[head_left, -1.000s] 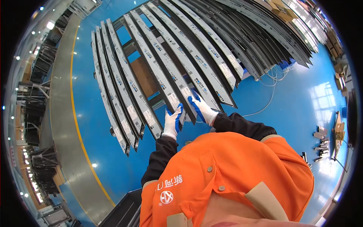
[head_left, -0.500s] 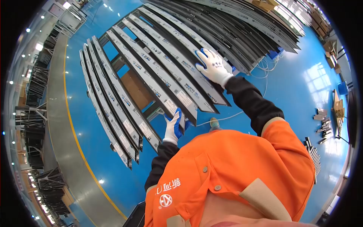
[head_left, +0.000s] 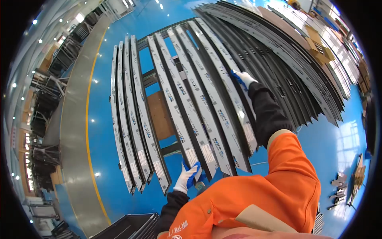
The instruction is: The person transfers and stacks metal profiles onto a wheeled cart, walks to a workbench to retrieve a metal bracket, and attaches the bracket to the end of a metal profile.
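Long grey profiles with black edges and printed film [head_left: 181,95] lie side by side on a dark frame. My left hand [head_left: 188,177], in a white and blue glove, is closed round the near end of one profile, beside its white label. My right hand [head_left: 243,79], gloved the same way, reaches further up to the rightmost labelled profile [head_left: 223,67]. Its fingers bend over that profile's edge, next to the dark profiles. Part of the right hand's grip is hidden behind the glove and sleeve.
Dark profiles [head_left: 274,75] are stacked densely to the right. A brown board [head_left: 160,115] lies below the gaps. Cardboard boxes [head_left: 317,46] stand at upper right. Short metal pieces [head_left: 339,189] lie on the blue floor at right. A dark stack [head_left: 127,227] is at bottom left.
My right hand has left the near ends of the profiles, opened above them, and moved up to the rightmost labelled profile. My left hand stays at a near end. The view has shifted.
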A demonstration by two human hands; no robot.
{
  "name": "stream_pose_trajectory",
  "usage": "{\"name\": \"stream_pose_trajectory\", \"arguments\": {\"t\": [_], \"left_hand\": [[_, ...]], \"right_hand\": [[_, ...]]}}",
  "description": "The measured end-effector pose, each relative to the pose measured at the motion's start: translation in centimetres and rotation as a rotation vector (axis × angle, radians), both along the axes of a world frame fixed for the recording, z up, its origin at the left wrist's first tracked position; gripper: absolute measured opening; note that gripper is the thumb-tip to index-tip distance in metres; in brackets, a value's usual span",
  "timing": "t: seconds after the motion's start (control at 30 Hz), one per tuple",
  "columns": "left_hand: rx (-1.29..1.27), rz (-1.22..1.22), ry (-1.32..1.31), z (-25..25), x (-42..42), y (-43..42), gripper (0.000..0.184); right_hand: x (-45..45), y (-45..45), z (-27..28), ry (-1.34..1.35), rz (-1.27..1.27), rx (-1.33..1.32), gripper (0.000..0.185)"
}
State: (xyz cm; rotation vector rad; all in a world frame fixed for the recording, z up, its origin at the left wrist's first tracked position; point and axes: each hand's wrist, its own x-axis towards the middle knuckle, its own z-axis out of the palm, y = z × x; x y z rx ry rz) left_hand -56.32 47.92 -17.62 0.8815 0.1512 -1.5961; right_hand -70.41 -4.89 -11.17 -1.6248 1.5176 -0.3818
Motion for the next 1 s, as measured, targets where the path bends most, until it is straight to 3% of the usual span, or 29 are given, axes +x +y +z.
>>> {"name": "stream_pose_trajectory", "arguments": {"t": [0.13, 0.27, 0.33, 0.47, 0.5, 0.57, 0.63, 0.73, 0.8, 0.97, 1.0], "left_hand": [[-0.016, 0.042, 0.021, -1.4, -0.1, 0.8, 0.072], [-0.04, 0.112, 0.031, -3.8, 0.4, 1.7, 0.08], [-0.039, 0.15, -0.023, -5.3, 0.5, 1.9, 0.084], [0.093, 0.058, -0.52, -0.2, -0.7, -0.7, 0.088], [0.124, 0.024, -0.621, 0.3, -0.7, -1.3, 0.089], [0.116, 0.085, -0.494, 1.1, -1.0, -1.3, 0.09], [0.286, -0.133, -0.917, 6.2, -1.2, -3.2, 0.082], [0.152, -0.004, -0.88, 6.9, -2.3, -3.3, 0.083], [0.349, -0.088, -1.804, 11.0, -3.7, -2.9, 0.08], [-0.036, 0.113, -1.948, 15.7, 0.1, 3.8, 0.069], [-0.004, 0.146, -1.949, 15.7, 1.6, 6.1, 0.065]], "right_hand": [[0.7, 0.3, 1.0, 0.019, 0.059, -0.04, 0.107], [1.0, 2.3, 5.1, 0.102, 0.178, -0.003, 0.106], [1.0, 1.6, 4.1, 0.119, 0.224, -0.02, 0.105], [0.7, 0.5, 2.1, -0.006, 0.227, 0.03, 0.108], [0.8, 0.4, 1.7, 0.007, 0.211, -0.026, 0.1], [0.8, 1.4, 0.9, 0.03, 0.213, -0.059, 0.092], [1.0, 2.6, 2.1, 0.29, 0.267, -0.518, 0.077], [0.5, 8.0, 6.9, 0.063, 0.411, -0.661, 0.071], [0.3, 13.4, 9.9, -0.145, 0.559, -0.779, 0.065], [5.1, 27.2, 16.3, -0.246, 0.878, -0.609, 0.063], [6.8, 30.1, 16.5, -0.212, 0.886, -0.576, 0.064]]}}
